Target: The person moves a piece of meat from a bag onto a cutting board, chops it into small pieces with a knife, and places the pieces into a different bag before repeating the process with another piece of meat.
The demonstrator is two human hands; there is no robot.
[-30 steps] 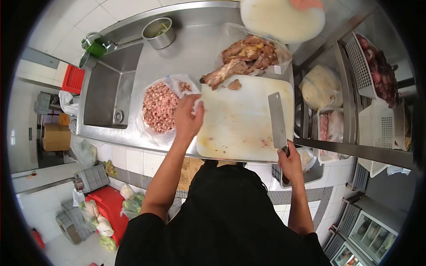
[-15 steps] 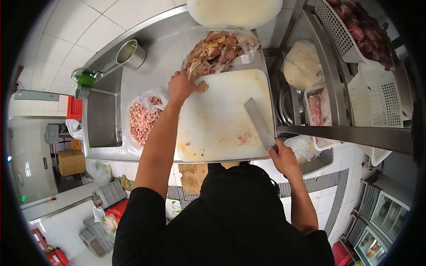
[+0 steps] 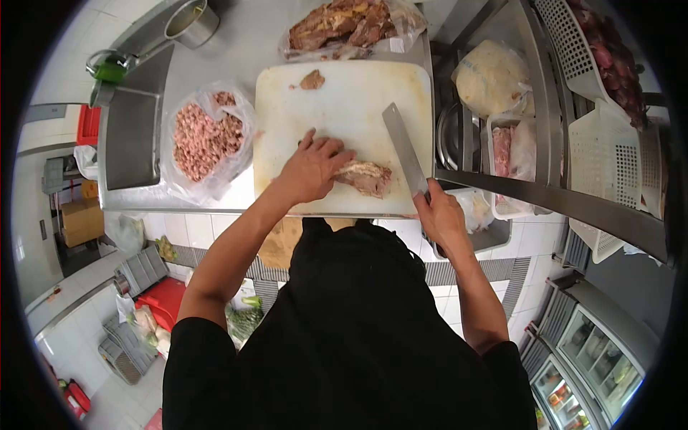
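A piece of cooked meat (image 3: 367, 178) lies near the front of the white cutting board (image 3: 287, 93). My left hand (image 3: 315, 170) grips its left end from above, thumb side hidden under the palm. At the board's right side, my right hand (image 3: 442, 215) is wrapped round the handle of a cleaver (image 3: 405, 145). The blade points away from me, held apart from the meat. A smaller scrap of meat (image 3: 312, 79) rests at the board's far left. Behind the board, a clear plastic bag holds large chunks of brown meat (image 3: 344, 27).
Left of the board sits a plastic bag of diced pink meat (image 3: 208, 136). Beyond it are a metal sink (image 3: 132, 132) and a metal pot (image 3: 192, 25). A metal rack (image 3: 548, 143) with white baskets (image 3: 605, 161) stands close on the right.
My left hand has come from the bagged meat to the front of the board, bringing a piece of meat. The cleaver stays in my right hand. The view has shifted.
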